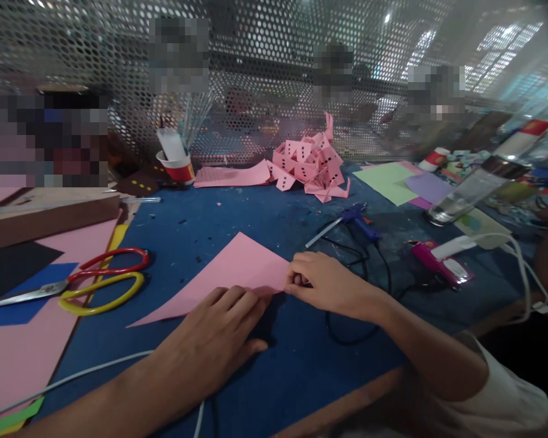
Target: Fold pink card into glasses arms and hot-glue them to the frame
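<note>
A pink sheet of paper, folded to a roughly triangular shape, lies on the blue table in front of me. My left hand rests flat over its near edge, fingers stretched out and thumb apart. At the right corner, my right hand pinches the paper between thumb and curled fingers. Beyond the sheet sits a heap of folded pink paper pieces with black dots, beside a stack of pink paper strips.
Red-and-yellow-handled scissors lie left on coloured sheets. A blue glue gun with black cable lies right, near a magenta device and a water bottle. A paper cup holds sticks at the back, before a perforated metal screen.
</note>
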